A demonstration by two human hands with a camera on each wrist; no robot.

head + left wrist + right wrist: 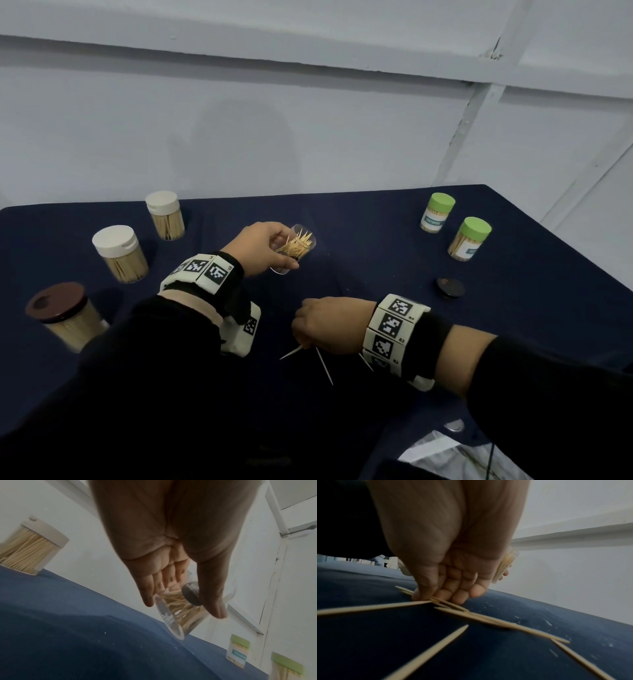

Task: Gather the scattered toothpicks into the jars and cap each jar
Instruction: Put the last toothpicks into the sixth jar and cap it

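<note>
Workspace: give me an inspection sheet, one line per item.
Surface: table under a dark blue cloth.
Job's things: open jar tilted, partly filled; loose toothpicks on the cloth; five capped jars standing; dark lid lying alone.
Clutter: clear plastic bag at the near edge.
Grippers: left hand grips the open jar; right hand pinches toothpicks against the cloth.
Cables: thin dark cord by the bag.
Surroundings: pale wall panels.
</note>
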